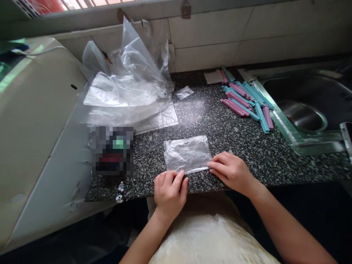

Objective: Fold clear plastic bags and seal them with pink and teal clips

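A small folded clear plastic bag lies flat on the speckled dark countertop, close to its front edge. The fingers of my left hand are bent over the bag's near left edge, with the thumb tucked close beside them. At the near right corner, my right hand pinches the plastic between thumb and fingertips. Behind the bag is a large pile of loose clear plastic bags, crumpled at the top and spread flat at the front.
Pink and blue sealing clips lie heaped at the back right, beside a steel sink. A scrap of plastic sits near the pile. On the left are a blurred-out item and a white appliance.
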`<state>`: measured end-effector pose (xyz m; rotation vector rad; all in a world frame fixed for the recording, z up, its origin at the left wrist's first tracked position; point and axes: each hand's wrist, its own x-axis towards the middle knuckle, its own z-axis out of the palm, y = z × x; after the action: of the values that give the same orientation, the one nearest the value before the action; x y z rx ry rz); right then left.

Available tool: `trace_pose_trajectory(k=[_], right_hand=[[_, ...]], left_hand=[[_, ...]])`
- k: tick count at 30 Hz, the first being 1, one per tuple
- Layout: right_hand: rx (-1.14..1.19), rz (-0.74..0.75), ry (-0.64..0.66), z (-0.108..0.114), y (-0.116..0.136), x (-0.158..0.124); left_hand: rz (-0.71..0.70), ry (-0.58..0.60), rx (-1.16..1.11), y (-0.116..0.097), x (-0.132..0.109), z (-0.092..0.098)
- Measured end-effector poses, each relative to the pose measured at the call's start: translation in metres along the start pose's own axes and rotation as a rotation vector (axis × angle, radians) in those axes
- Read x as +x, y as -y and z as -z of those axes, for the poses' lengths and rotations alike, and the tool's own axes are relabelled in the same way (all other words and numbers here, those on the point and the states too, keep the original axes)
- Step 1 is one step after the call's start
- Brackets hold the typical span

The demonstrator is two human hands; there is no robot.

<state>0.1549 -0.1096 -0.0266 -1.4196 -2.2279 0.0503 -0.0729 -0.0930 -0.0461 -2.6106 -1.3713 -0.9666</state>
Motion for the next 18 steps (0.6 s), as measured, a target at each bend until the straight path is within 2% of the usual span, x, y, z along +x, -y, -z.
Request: trace_pose_trajectory(k=[9, 13, 18], right_hand=[[-0.124, 0.032, -0.041, -0.003, 0.003, 0.006], [-0.092, 0.009, -0.06, 0.001, 0.013, 0.003], [-0.085, -0.006, -0.088, 0.012, 0.038, -0.002]], left_hand=[[-0.008, 0.011, -0.024, -0.001, 0.003, 0.001], [-0.132, -0.008, -0.004, -0.012, 0.014, 0.0], [-0.253, -0.005, 0.057, -0.019, 0.03, -0.003]])
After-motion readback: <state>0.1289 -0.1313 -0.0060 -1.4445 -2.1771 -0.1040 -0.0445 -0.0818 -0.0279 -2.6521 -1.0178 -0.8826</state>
